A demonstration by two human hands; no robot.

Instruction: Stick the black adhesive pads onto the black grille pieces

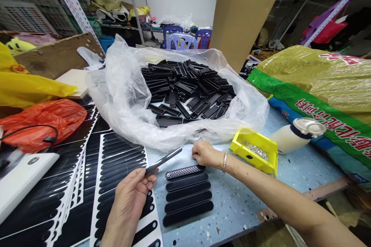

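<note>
My left hand pinches a long, narrow black strip near its lower end, tilted up to the right above the table. My right hand is closed, fingers curled down by the table; whatever it holds, if anything, is hidden. Just below it lies a black plastic piece with a diamond-grid surface. Under that, several smooth black strips with rounded ends lie side by side in a row. Left of them is a white sheet of black rounded stickers, partly covered by my left hand and forearm.
A clear plastic bag heaped with black plastic pieces stands behind my hands. To the right are a yellow bin of small metal parts, a cream bottle and a large printed sack. A red bag and white device lie left.
</note>
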